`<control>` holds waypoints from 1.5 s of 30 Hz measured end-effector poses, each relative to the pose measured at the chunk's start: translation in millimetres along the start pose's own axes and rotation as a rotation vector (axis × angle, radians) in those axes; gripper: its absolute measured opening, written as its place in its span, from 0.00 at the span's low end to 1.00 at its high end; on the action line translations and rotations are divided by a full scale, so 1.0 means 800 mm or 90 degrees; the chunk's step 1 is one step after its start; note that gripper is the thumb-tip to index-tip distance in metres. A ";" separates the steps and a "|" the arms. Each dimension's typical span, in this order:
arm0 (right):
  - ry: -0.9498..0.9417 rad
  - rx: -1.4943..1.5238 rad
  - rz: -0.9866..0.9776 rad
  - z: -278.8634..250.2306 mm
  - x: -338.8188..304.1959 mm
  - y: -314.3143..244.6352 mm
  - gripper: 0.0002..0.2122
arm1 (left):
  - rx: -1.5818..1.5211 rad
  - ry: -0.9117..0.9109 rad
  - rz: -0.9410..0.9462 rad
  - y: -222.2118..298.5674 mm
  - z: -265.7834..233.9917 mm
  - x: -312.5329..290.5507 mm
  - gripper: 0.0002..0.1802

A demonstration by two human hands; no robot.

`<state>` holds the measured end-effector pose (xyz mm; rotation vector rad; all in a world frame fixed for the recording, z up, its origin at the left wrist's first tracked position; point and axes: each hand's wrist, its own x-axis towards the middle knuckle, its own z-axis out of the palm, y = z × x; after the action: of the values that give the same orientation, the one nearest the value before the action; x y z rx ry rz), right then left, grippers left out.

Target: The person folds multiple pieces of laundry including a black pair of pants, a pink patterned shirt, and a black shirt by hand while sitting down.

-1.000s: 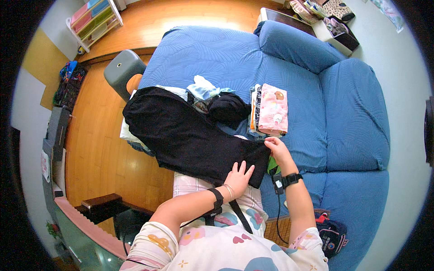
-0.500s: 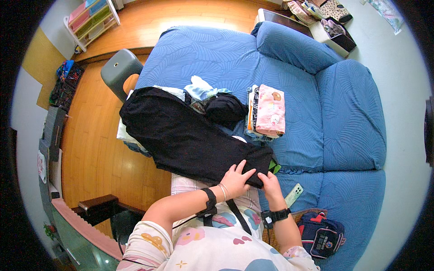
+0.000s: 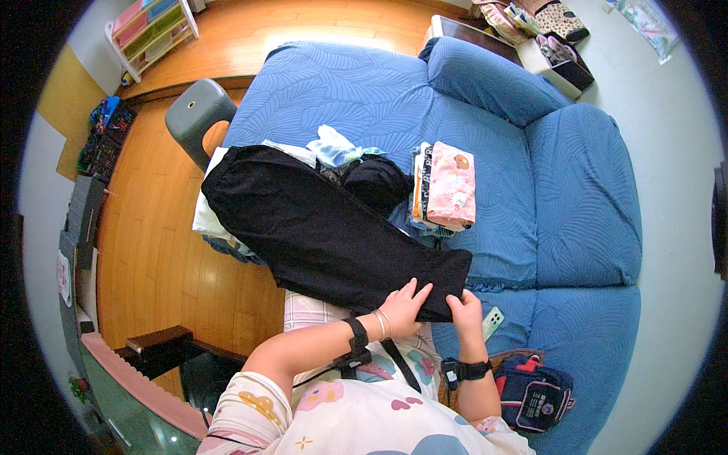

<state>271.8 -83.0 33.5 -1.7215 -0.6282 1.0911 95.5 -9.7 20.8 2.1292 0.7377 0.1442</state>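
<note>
A long pair of black trousers [image 3: 326, 227], folded lengthwise, stretches slantwise from the far left over a heap of clothes down to my lap. My left hand [image 3: 403, 307] lies on the cloth near its close end, fingers spread. At the end's near right corner, my right hand [image 3: 465, 312] pinches the edge between thumb and fingers. Beyond the trousers lie a black cup-shaped garment [image 3: 377, 182] and a crumpled light-blue and white cloth [image 3: 334, 146]. To their right stands a neat stack of folded clothes [image 3: 450, 186], pink on top.
Everything rests on a blue-covered sofa [image 3: 485, 114]. A phone [image 3: 493, 322] and a dark blue bag [image 3: 535, 394] lie to my right. A grey stool [image 3: 201, 114] stands at the far left. A glass table [image 3: 144, 409] with a pink edge is at near left.
The trousers' near end has shifted slightly right and opened flatter, covering the green patch seen before. Both my hands have moved a little right with it.
</note>
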 end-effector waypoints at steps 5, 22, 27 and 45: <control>0.042 -0.224 -0.133 0.055 0.027 -0.033 0.15 | -0.217 0.021 -0.004 -0.035 0.003 0.001 0.55; -0.293 -0.714 -0.440 0.168 0.020 0.008 0.25 | -0.605 -0.012 -0.421 -0.123 -0.043 -0.095 0.13; -0.114 -0.466 -0.396 0.152 0.042 0.016 0.28 | -0.361 0.221 -0.418 -0.127 -0.048 -0.094 0.13; -0.054 -0.694 -0.210 0.189 0.059 0.026 0.15 | -0.217 0.883 -0.566 -0.338 -0.258 -0.161 0.38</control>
<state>159.0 14.3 -23.7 -2.3213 -1.7055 0.5808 -205.4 187.0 -36.2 0.9559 2.1367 1.1907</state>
